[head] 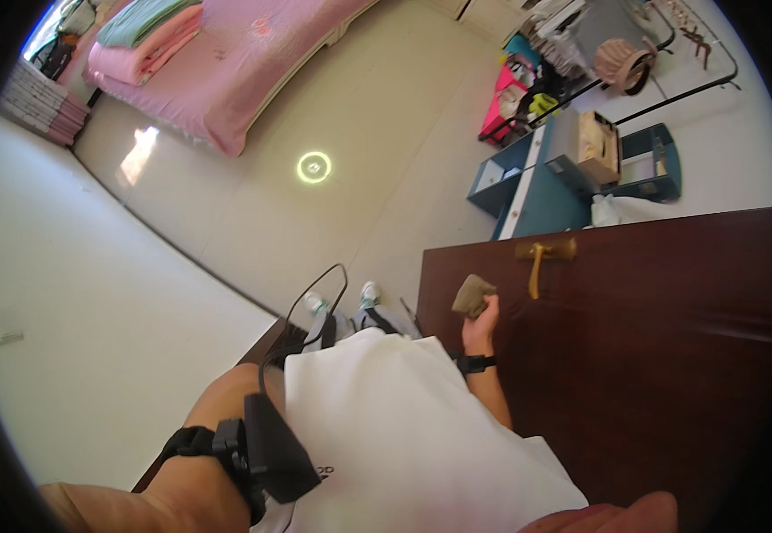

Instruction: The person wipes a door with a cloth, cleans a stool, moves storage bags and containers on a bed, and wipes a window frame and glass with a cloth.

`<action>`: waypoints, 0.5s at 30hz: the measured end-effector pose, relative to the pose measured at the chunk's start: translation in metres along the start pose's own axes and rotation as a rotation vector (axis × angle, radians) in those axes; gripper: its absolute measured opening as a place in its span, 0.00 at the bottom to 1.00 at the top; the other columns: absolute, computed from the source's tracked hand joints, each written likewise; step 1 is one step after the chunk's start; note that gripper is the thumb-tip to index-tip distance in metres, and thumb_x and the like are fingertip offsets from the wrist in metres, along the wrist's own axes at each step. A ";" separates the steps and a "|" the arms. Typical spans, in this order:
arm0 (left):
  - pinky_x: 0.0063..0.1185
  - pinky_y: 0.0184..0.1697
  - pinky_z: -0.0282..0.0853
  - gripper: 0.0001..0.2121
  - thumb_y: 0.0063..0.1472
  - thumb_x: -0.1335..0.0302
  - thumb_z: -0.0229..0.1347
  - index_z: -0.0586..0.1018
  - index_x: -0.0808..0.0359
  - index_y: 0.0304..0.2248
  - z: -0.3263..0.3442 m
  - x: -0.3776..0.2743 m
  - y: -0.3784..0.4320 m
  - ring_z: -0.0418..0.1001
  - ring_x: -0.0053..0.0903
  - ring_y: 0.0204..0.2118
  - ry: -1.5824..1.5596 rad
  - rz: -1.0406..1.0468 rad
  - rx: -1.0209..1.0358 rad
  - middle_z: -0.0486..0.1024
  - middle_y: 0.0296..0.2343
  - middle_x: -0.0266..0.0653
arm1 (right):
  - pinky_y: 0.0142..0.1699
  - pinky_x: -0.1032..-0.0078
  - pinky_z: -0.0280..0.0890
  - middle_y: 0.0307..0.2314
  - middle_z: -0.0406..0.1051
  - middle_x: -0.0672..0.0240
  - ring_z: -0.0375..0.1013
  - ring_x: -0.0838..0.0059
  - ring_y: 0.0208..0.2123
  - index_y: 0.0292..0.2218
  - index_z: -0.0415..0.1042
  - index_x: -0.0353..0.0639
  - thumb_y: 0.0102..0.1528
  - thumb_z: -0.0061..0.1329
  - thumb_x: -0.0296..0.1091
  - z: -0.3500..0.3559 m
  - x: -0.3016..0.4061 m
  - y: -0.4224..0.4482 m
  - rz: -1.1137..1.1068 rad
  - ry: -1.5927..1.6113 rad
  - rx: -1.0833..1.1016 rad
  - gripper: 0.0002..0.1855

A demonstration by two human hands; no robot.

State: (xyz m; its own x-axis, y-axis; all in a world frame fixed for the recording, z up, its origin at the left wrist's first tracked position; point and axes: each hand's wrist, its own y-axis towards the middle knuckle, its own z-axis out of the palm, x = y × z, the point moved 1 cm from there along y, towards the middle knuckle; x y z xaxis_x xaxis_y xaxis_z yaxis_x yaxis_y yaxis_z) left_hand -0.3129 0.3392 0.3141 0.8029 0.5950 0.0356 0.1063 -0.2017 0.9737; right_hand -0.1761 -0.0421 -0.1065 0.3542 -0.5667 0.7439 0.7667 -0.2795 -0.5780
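My right hand (480,328) holds a folded brown cloth (472,296) between thumb and fingers. Cloth and hand appear in front of a dark reddish-brown door (626,373); whether they touch it I cannot tell. Just right of the cloth is the door's brass lever handle (536,266). A black band (476,364) circles my right wrist. My left arm enters at the lower left, wearing a black strap (189,442) and a black box-shaped device (278,448) with a cable. The left hand itself is out of view. Some skin at the bottom right edge is unclear.
A white wall (93,320) runs along the left. Ahead lie the tiled floor (279,213) and a bed (206,86) with folded quilts (149,43). Behind the door stand a blue cabinet (546,186) and a clothes rack (679,90). A black cable (343,273) loops before my legs.
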 end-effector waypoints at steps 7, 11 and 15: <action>0.26 0.48 0.64 0.15 0.64 0.68 0.43 0.75 0.73 0.36 0.011 0.020 -0.007 0.70 0.28 0.42 -0.018 0.066 -0.076 0.74 0.39 0.45 | 0.45 0.71 0.65 0.35 0.70 0.69 0.70 0.71 0.39 0.40 0.68 0.43 0.54 0.40 0.38 -0.002 0.008 0.006 -0.022 0.009 -0.013 0.14; 0.26 0.49 0.64 0.15 0.64 0.68 0.43 0.75 0.73 0.36 0.016 0.021 -0.006 0.70 0.28 0.42 -0.019 0.102 -0.100 0.74 0.39 0.45 | 0.44 0.71 0.64 0.35 0.69 0.69 0.69 0.72 0.40 0.40 0.67 0.43 0.54 0.39 0.38 0.005 0.008 0.012 -0.020 -0.051 0.004 0.14; 0.26 0.49 0.64 0.14 0.64 0.68 0.44 0.74 0.72 0.36 0.026 0.019 -0.005 0.70 0.28 0.42 -0.029 0.125 -0.116 0.74 0.39 0.45 | 0.44 0.71 0.66 0.35 0.70 0.68 0.71 0.71 0.39 0.41 0.68 0.43 0.54 0.39 0.38 0.001 0.000 0.023 -0.001 -0.026 0.016 0.14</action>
State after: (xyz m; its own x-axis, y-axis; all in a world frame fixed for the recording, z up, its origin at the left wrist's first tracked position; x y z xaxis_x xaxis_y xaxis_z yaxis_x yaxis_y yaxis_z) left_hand -0.2824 0.3312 0.3035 0.8227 0.5475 0.1533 -0.0627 -0.1806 0.9816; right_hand -0.1584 -0.0482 -0.1190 0.3673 -0.5459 0.7530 0.7752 -0.2678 -0.5722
